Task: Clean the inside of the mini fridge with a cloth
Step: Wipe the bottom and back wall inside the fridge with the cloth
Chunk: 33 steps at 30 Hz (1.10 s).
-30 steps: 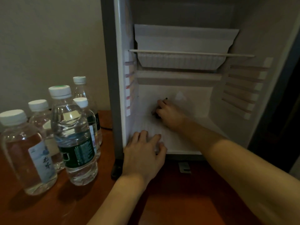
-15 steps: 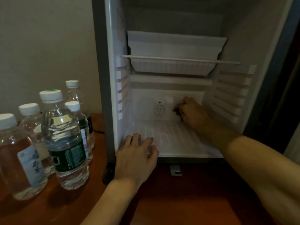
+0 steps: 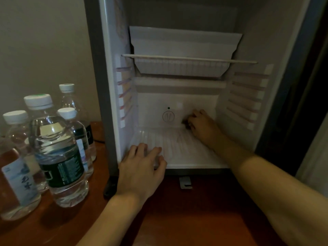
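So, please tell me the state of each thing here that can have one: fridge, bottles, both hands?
mini fridge: open, nothing stored inside, wire shelf in place
water bottles: upright, capped, beside the fridge
left hand: fingers resting flat on the front of the fridge floor
right hand: curled around something dark, likely the cloth, at the back wall

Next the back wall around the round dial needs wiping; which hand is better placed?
Right. The right hand is already at the back wall beside the dial, seemingly holding something dark; the left hand rests on the fridge's front lip.
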Tool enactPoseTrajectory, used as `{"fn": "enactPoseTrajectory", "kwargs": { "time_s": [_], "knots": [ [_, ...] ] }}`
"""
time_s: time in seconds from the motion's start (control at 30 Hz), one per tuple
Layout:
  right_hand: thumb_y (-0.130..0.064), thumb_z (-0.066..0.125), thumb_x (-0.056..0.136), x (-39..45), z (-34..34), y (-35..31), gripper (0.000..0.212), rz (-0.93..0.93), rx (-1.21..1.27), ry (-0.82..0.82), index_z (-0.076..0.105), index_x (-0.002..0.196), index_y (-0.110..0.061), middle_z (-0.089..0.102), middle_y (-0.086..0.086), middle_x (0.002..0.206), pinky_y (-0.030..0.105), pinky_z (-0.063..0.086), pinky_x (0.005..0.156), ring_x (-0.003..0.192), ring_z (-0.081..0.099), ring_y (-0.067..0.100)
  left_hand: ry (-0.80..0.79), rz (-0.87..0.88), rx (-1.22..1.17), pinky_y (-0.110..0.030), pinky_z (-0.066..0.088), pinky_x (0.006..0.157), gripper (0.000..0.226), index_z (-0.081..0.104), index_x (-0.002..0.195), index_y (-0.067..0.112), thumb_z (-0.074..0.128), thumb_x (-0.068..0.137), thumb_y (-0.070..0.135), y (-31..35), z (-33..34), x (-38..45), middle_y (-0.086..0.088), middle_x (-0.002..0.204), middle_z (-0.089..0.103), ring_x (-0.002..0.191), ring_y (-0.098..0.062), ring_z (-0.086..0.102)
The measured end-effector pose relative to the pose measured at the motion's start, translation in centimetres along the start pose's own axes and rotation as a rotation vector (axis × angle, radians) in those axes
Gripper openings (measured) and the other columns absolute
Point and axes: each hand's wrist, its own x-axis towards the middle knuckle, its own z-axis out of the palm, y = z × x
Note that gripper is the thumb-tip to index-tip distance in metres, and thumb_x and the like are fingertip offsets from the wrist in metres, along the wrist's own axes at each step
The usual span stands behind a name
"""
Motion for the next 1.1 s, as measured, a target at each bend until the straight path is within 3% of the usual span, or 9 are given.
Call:
{"fn": "enactPoseTrajectory", "kwargs": {
  "time_s": [0.07,0.17,0.33,0.53,0.7,0.97,1.1],
  "knots": [
    [-0.007,0.068,0.082,0.1,0.2,0.1,0.016,0.0,0.006,-0.039,0.07,0.098,-0.006,0.057,0.014,0.113,0.043,0.051,0.08,0.099,0.049,0.034,-0.016,0.005,0.0,-0.036,0.051,0.087,0.053,0.068,0.127,0.032,0.032,0.095,0.052,-0.1,0.0,0.2,0.001,0.119,0.064,0.112,-0.019,0.054],
    [-0.013,0.058,0.09,0.9,-1.6,0.1,0.021,0.042,0.036,-0.09,0.064,0.109,-0.005,0.052,0.014,0.117,0.034,0.045,0.081,0.104,0.05,0.032,-0.03,-0.005,-0.006,-0.036,0.051,0.087,0.052,0.067,0.128,0.033,0.033,0.095,0.052,0.0,-0.1,0.1,0.001,0.12,0.063,0.112,-0.019,0.053],
    [-0.006,0.059,0.089,1.8,-4.3,1.1,0.028,0.054,-0.062,0.007,0.065,0.117,-0.008,0.048,0.017,0.124,0.04,0.043,0.085,0.114,0.045,0.036,-0.014,0.002,-0.002,-0.037,0.052,0.086,0.051,0.069,0.126,0.031,0.033,0.095,0.051,0.0,0.0,0.0,-0.002,0.119,0.065,0.111,-0.021,0.055],
    [-0.002,0.07,0.076,2.6,-4.8,1.8,0.035,0.079,-0.099,0.112,0.069,0.11,-0.006,0.054,0.024,0.113,0.046,0.049,0.076,0.105,0.051,0.042,-0.016,-0.01,-0.017,-0.038,0.052,0.088,0.053,0.068,0.127,0.031,0.031,0.095,0.051,0.2,-0.1,0.0,-0.002,0.12,0.063,0.113,-0.022,0.053],
    [0.001,0.069,0.078,-1.6,-0.9,2.3,0.029,0.067,-0.069,0.039,0.071,0.106,-0.009,0.055,0.021,0.108,0.045,0.049,0.074,0.091,0.053,0.041,-0.015,0.004,-0.011,-0.038,0.049,0.089,0.051,0.068,0.126,0.03,0.032,0.095,0.05,0.0,-0.2,0.0,0.0,0.116,0.063,0.111,-0.02,0.054],
    [-0.003,0.059,0.089,-0.6,-1.0,1.9,0.031,0.124,0.028,-0.017,0.07,0.115,-0.016,0.051,0.013,0.115,0.037,0.045,0.084,0.103,0.047,0.034,-0.013,-0.001,0.001,-0.038,0.052,0.087,0.047,0.068,0.125,0.031,0.037,0.095,0.049,0.0,0.3,0.1,0.0,0.118,0.063,0.111,-0.021,0.055],
    [-0.014,0.058,0.089,2.1,-0.1,-3.4,0.025,0.052,0.119,-0.053,0.068,0.112,-0.015,0.053,0.013,0.122,0.034,0.04,0.092,0.115,0.048,0.033,-0.032,0.004,0.017,-0.038,0.052,0.088,0.049,0.068,0.126,0.031,0.034,0.096,0.05,0.0,0.4,0.0,-0.001,0.122,0.063,0.115,-0.021,0.054]
  ]
}}
